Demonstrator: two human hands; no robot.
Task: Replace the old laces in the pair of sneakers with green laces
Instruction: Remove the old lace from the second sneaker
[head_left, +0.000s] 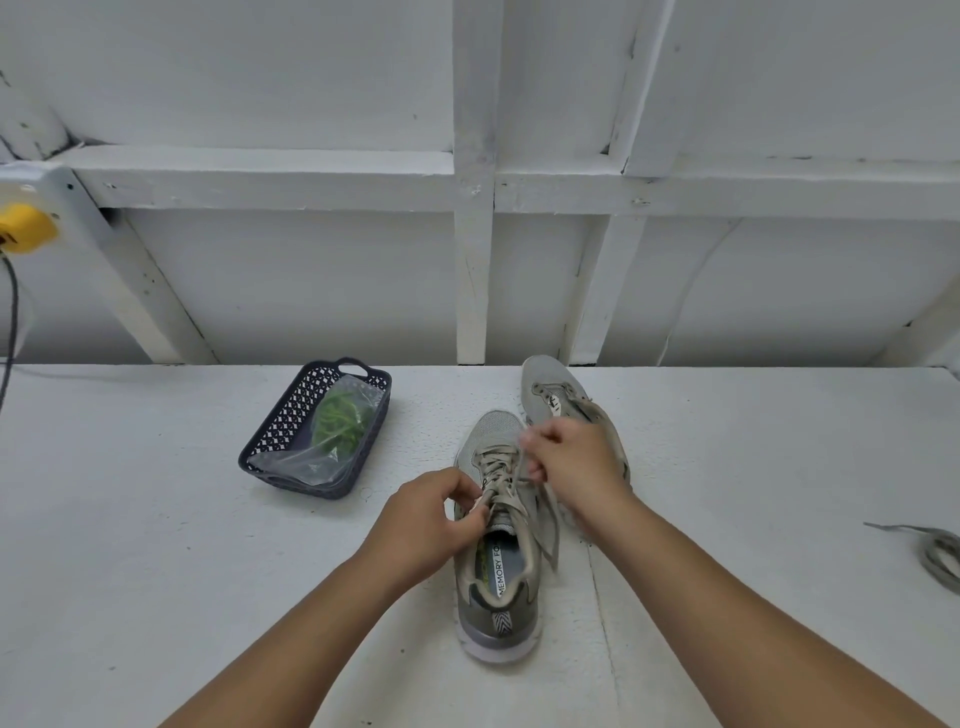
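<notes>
Yellow fitting (23, 228) with dark cable (11, 322): mounted on the white wall, far left of the near sneaker and well above the tabletop. White table (156, 519): bears all items below. Dark lattice basket (291, 415): left of the near sneaker and a little farther back, well apart from it; holds a clear plastic bag (306, 457) containing the green laces (340, 421), bundled. Left hand (431, 519): at the near sneaker's left side, fingers curled, pinching the old beige lace (506, 499) by the upper eyelets. Near sneaker (498, 561): grey-beige, upright on its sole, heel toward the viewer, toe pointing away, lace threaded through the eyelets, loose ends trailing down its right side. Right hand (576, 462): above the near sneaker's right side, fingers curled, gripping a strand of the same lace, blurred. Far sneaker (558, 395): behind and right of the near sneaker, just beside it, partly hidden by the right hand; its eyelets look unlaced. Loose grey lace (935, 551): coiled on the table far right of the near sneaker, at the frame edge.
</notes>
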